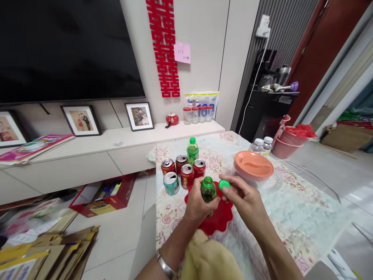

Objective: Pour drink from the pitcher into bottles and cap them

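Observation:
My left hand (196, 202) is wrapped round a green plastic bottle (208, 189), whose open mouth faces up toward me. Just to its right, my right hand (244, 197) pinches a green bottle cap (224, 184), held apart from the bottle's neck. Beneath both hands lies a red scalloped tray (222, 217), partly hidden by them. Beyond my left hand stand several red drink cans (187, 175) and a teal can (171, 183). Behind these cans is a second green bottle (192, 151) with its cap on.
An orange divided dish (253, 165) sits on the flowered tablecloth (303, 194) at right, with two clear bottles (262, 146) behind it. Along the wall runs a white cabinet (116, 149) bearing photo frames and jars. A red box (107, 194) and flattened cardboard (49, 252) lie on the floor.

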{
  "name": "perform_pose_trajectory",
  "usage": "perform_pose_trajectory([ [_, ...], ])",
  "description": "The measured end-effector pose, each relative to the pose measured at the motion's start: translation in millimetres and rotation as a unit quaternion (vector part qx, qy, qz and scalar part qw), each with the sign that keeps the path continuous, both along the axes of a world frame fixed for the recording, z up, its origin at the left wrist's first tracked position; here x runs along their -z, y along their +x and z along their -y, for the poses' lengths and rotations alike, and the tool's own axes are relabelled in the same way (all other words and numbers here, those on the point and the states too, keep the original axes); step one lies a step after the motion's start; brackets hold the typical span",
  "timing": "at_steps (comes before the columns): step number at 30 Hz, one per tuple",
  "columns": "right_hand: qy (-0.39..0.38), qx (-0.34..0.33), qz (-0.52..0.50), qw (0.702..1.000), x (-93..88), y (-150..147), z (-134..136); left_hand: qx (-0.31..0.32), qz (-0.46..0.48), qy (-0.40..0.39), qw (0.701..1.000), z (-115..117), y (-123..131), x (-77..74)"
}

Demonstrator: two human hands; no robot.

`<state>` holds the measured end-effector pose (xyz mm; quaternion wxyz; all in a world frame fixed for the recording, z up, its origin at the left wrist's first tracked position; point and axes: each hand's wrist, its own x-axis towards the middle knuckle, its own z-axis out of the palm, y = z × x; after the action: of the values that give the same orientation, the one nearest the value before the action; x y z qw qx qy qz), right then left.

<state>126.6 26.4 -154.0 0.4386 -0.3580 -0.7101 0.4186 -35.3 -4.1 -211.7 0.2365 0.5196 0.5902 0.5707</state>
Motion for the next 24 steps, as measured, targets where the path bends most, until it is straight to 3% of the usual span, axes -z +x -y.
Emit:
perform_pose_trajectory([
  [11, 0.115, -0.054, 0.152, 0.98, -19.7, -27.2, -19.6, 0.02, -0.014, 0.008, 1.0, -2.8, -1.3, 9.6],
  [24, 0.148, -0.12, 0.366, 0.911, -49.7, -42.5, -10.2, 0.023, -0.005, 0.007, 1.0, -1.0, -0.3, 3.4],
])
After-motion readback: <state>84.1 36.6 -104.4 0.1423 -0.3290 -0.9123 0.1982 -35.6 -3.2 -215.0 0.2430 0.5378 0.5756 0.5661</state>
